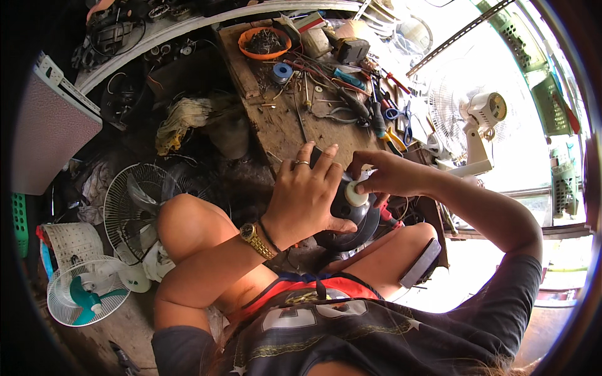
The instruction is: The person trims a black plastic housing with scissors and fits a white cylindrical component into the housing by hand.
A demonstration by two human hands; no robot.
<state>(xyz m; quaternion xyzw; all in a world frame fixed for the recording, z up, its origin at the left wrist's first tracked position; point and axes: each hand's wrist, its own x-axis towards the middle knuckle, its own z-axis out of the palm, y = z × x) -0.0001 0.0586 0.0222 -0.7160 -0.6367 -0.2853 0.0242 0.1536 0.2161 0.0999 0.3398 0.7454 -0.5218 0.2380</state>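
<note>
We've got the right hand (387, 175) pinching a round cream knob (357, 194); our left hand (306, 189), fingers spread, grasps the smooth, rounded black housing (359, 216) beneath, perhaps metal, between our knees (185, 219), near the wooden surface (276, 133).

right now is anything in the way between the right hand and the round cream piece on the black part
Nothing visible: the right hand is at the cream piece, its thumb apparently touching it. The left hand lies on the black part, left of that piece, without covering it.
</note>
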